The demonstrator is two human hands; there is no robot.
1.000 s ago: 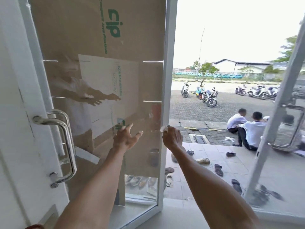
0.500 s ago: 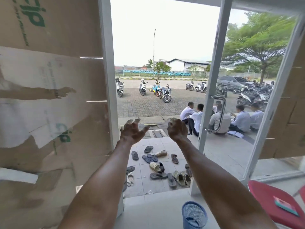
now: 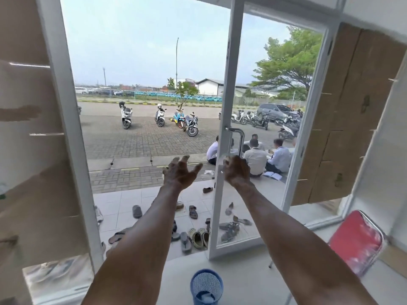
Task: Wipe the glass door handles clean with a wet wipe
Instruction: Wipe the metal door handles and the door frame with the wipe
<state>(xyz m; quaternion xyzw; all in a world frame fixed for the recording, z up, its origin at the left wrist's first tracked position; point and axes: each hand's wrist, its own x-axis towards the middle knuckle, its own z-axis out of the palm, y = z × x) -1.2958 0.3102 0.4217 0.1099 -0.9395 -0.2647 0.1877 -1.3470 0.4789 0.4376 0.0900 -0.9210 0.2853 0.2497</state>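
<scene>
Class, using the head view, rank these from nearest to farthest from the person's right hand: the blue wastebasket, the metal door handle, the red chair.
From the right hand:
1. Metal door handle, on the open door just above the hand.
2. Blue wastebasket, on the floor, lower centre.
3. Red chair, far lower right.

White tiled floor (image 3: 237, 282): a blue mesh plastic wastebasket (image 3: 206, 286) stands upright on it. Pale tiled porch floor (image 3: 110, 208) outside: scattered sandals and slippers (image 3: 193, 236) lie on it.
</scene>
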